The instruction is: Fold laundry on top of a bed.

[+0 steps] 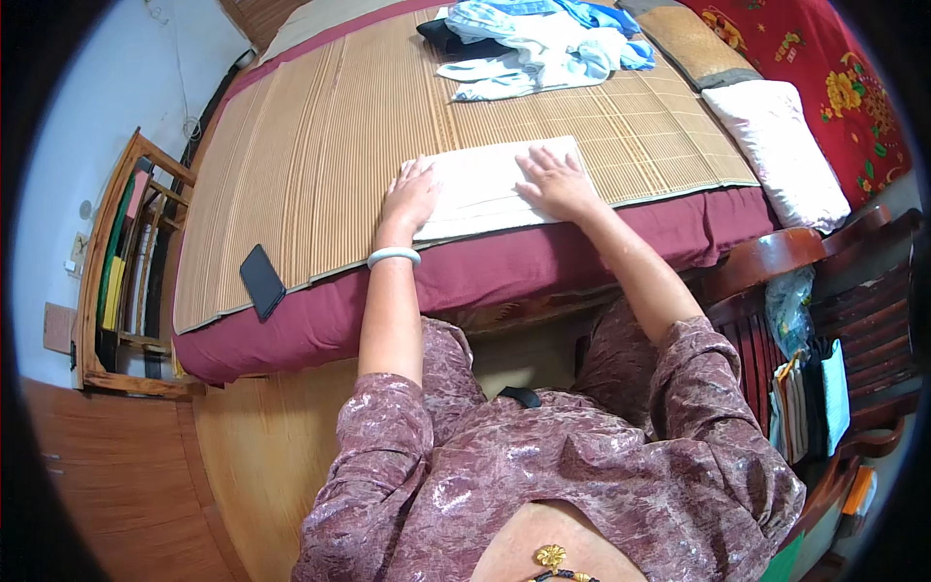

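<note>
A folded white cloth [484, 182] lies flat at the near edge of the bamboo mat [349, 145] on the bed. My left hand [413, 195] rests palm down on its left end, fingers slightly apart; a pale bangle circles that wrist. Near the right end of the cloth, my right hand [556, 182] presses flat with its fingers spread. Neither hand grasps anything. Farther back on the mat sits a loose heap of white and blue clothes [545, 54], with a black piece [462, 40] at its left side.
A black smartphone [262, 282] lies at the mat's left front edge. To the right are a white pillow [778, 149], a brown pillow [687, 44] and a wooden chair [858, 313] with folded cloths [804, 407]. A wooden rack [138, 262] stands at the left wall.
</note>
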`<state>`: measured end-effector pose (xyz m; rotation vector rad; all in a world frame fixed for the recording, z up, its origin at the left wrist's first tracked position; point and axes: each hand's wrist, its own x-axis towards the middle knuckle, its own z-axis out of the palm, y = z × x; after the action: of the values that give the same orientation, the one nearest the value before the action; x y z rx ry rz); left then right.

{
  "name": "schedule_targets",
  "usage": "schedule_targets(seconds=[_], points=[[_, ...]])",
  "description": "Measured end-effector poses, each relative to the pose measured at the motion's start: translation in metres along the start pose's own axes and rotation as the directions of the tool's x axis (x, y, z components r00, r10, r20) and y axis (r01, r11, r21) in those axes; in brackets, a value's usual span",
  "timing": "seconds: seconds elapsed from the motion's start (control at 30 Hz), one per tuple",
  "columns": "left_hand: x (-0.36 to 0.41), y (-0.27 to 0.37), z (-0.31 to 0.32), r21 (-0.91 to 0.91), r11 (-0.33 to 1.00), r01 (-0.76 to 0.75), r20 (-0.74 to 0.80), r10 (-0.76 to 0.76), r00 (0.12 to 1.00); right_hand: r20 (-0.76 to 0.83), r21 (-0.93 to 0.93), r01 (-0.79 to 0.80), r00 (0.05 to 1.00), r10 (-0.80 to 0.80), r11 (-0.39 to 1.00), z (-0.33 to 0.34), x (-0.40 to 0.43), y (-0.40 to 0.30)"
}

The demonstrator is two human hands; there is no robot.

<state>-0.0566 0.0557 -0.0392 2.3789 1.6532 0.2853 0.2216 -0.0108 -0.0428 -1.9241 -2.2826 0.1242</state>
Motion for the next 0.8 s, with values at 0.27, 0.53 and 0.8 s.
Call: schedule_targets(seconds=[0.27, 0.53, 0.8], points=[[-0.021, -0.046, -0.022, -0.107, 0.942, 0.319, -0.392, -0.335, 0.857, -0.091, 0.091, -0.214, 0.971, 0.223, 0.973, -0.008, -0.011, 0.045], [-0.022, -0.017, -0.028, -0.284, 0.896, 0.342, -0.110, -0.384, 0.917, -0.182, 0.498, -0.396, 0.822, 0.539, 0.771, -0.036, -0.010, 0.088], [-0.021, -0.004, -0.031, -0.197, 0.903, 0.382, -0.050, -0.399, 0.916, 0.115, 0.259, -0.480, 0.877, 0.467, 0.838, -0.050, -0.016, 0.057]])
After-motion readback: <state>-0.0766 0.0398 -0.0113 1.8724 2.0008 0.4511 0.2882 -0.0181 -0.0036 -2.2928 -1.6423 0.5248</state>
